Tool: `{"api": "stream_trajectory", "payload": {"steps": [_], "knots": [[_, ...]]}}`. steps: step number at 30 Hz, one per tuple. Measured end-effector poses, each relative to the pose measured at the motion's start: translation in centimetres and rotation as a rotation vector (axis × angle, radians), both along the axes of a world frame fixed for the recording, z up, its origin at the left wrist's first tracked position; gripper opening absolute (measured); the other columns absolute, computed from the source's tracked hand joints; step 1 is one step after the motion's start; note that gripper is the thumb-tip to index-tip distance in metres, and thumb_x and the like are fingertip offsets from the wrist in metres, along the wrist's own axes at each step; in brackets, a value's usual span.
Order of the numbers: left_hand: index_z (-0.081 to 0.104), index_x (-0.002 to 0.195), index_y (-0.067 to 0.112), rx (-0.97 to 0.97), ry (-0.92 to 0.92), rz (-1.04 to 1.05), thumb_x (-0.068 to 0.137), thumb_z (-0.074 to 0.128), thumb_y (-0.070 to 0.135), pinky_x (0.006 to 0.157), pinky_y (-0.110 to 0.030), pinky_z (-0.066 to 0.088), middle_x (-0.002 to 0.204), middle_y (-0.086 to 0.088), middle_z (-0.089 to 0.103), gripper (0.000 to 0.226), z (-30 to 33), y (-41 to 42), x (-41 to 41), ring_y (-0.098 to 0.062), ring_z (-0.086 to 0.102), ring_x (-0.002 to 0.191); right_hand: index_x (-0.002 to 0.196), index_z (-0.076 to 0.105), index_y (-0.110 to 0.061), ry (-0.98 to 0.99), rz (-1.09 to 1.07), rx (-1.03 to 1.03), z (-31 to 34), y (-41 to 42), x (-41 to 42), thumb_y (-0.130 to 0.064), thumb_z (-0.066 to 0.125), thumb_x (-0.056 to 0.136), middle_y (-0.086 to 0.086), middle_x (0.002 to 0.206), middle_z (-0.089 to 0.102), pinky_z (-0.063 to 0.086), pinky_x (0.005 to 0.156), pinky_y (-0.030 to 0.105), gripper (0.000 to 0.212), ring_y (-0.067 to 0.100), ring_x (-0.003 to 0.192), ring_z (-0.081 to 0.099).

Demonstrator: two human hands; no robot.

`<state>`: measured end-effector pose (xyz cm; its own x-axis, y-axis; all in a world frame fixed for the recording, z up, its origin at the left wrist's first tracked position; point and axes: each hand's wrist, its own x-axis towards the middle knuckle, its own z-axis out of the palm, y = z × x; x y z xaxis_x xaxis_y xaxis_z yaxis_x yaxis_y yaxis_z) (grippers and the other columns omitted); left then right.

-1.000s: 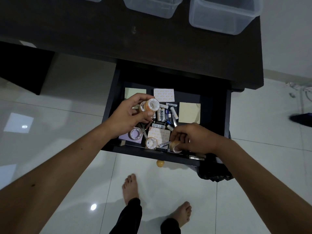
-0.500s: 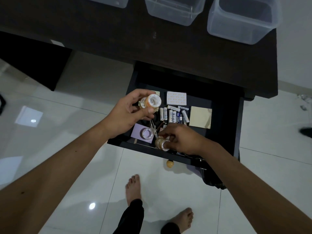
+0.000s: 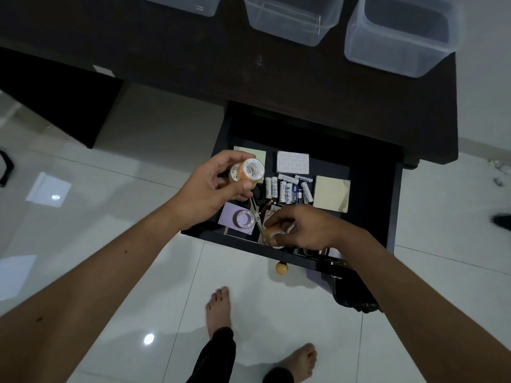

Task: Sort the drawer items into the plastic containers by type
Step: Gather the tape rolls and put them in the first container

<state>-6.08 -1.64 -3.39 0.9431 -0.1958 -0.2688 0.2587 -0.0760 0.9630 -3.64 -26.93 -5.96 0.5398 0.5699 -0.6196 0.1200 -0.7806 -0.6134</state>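
The black drawer [image 3: 370, 172] is pulled open under the dark desk. My left hand [image 3: 210, 189] is over its left side, shut on two small tape rolls [image 3: 249, 170]. My right hand [image 3: 304, 228] is low at the drawer's front, its fingers closed on another tape roll [image 3: 272, 236]. A further tape roll [image 3: 242, 218] lies on a purple sticky-note pad [image 3: 231, 214]. Several batteries [image 3: 287, 189] lie in the middle, with scissors [image 3: 255, 208] beside them. Three clear plastic containers [image 3: 398, 37] stand on the desk above.
Yellow sticky pads [image 3: 331, 193] and a white patterned pad [image 3: 292, 162] lie in the drawer. A round wooden knob [image 3: 281, 268] sticks out of the drawer front. My bare feet [image 3: 218, 308] stand on the glossy white tile floor. A dark bag [image 3: 351, 297] sits below the drawer's right corner.
My right hand has slid left along the drawer front and closed on a tape roll. My left hand has kept its rolls, and the view has tilted up toward the containers.
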Motion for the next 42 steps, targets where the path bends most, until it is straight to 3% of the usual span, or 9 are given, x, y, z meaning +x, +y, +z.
{"api": "stream_trajectory", "payload": {"steps": [6, 8, 11, 15, 21, 25, 30, 35, 42], "knots": [[0.059, 0.136, 0.018, -0.001, 0.0, 0.016, 0.094, 0.072, 0.005, 0.091, -0.045, 0.064, 0.13, -0.006, 0.068, 0.046, 0.0, 0.3, -0.3, -0.031, 0.077, 0.096, 0.115, 0.073, -0.029, 0.059, -0.073, 0.048, -0.2, 0.1, -0.4, -0.032, 0.08, 0.089, -0.017, 0.101, 0.073, 0.05, 0.08, 0.016, 0.027, -0.001, 0.093, 0.068], [0.059, 0.137, 0.018, 0.004, -0.004, 0.021, 0.094, 0.072, 0.005, 0.091, -0.045, 0.064, 0.131, -0.006, 0.068, 0.046, 0.1, 0.5, -0.4, -0.031, 0.077, 0.096, 0.112, 0.073, -0.031, 0.08, -0.137, 0.081, -0.3, 0.4, -0.5, -0.035, 0.082, 0.086, -0.015, 0.096, 0.074, 0.055, 0.084, 0.023, 0.028, 0.001, 0.089, 0.07], [0.059, 0.136, 0.02, -0.006, -0.005, 0.045, 0.095, 0.071, 0.005, 0.091, -0.044, 0.064, 0.131, -0.005, 0.068, 0.046, 0.3, 1.1, -0.5, -0.032, 0.077, 0.097, 0.112, 0.072, -0.029, 0.107, -0.219, 0.189, -0.2, 1.3, -0.5, -0.034, 0.084, 0.086, -0.007, 0.105, 0.074, 0.06, 0.092, 0.033, 0.03, 0.011, 0.094, 0.074], [0.06, 0.134, 0.025, -0.007, -0.006, 0.05, 0.095, 0.071, 0.007, 0.091, -0.043, 0.064, 0.132, -0.004, 0.068, 0.044, 0.6, 1.6, -0.6, -0.032, 0.077, 0.099, 0.116, 0.074, -0.022, -0.04, -0.14, 0.221, -0.4, 3.3, -0.3, -0.025, 0.083, 0.089, -0.003, 0.116, 0.056, 0.055, 0.089, 0.02, 0.029, 0.011, 0.098, 0.067], [0.058, 0.138, 0.02, 0.009, 0.006, 0.049, 0.096, 0.071, 0.005, 0.09, -0.038, 0.064, 0.134, -0.004, 0.067, 0.046, 0.7, 1.8, -0.7, -0.031, 0.078, 0.099, 0.143, 0.061, -0.018, -0.139, -0.036, 0.124, -1.0, 4.8, 0.3, -0.032, 0.078, 0.093, 0.002, 0.124, 0.055, 0.05, 0.096, 0.028, 0.055, 0.019, 0.109, 0.063], [0.058, 0.138, 0.021, 0.017, 0.014, 0.048, 0.096, 0.07, 0.006, 0.089, -0.036, 0.064, 0.134, -0.003, 0.066, 0.046, 0.7, 1.7, -0.7, -0.029, 0.078, 0.1, 0.144, 0.059, -0.016, -0.126, 0.049, 0.07, -1.1, 4.8, 0.7, -0.036, 0.074, 0.095, 0.006, 0.127, 0.05, 0.049, 0.102, 0.038, 0.055, 0.023, 0.112, 0.059], [0.058, 0.138, 0.02, 0.016, 0.019, 0.051, 0.096, 0.071, 0.007, 0.09, -0.038, 0.064, 0.134, -0.003, 0.066, 0.047, 0.7, 1.8, -0.6, -0.029, 0.078, 0.1, 0.141, 0.063, -0.021, -0.085, 0.077, 0.063, -0.9, 4.8, 1.0, -0.037, 0.076, 0.093, 0.005, 0.129, 0.047, 0.048, 0.107, 0.037, 0.052, 0.022, 0.117, 0.057], [0.058, 0.138, 0.019, 0.015, 0.024, 0.056, 0.095, 0.071, 0.007, 0.093, -0.045, 0.063, 0.133, -0.002, 0.067, 0.047, 0.6, 1.8, -0.6, -0.031, 0.078, 0.1, 0.13, 0.065, -0.027, -0.064, 0.056, 0.102, -0.7, 4.9, 0.4, -0.036, 0.085, 0.084, -0.002, 0.121, 0.056, 0.053, 0.089, 0.026, 0.051, 0.015, 0.103, 0.064], [0.059, 0.138, 0.019, 0.016, 0.025, 0.055, 0.095, 0.071, 0.005, 0.093, -0.048, 0.063, 0.132, -0.004, 0.067, 0.046, 0.6, 1.8, -0.5, -0.031, 0.078, 0.099, 0.126, 0.066, -0.027, 0.023, -0.064, 0.138, -0.9, 4.8, 0.3, -0.029, 0.088, 0.082, -0.014, 0.096, 0.063, 0.047, 0.071, 0.008, 0.049, 0.0, 0.079, 0.062]]}}
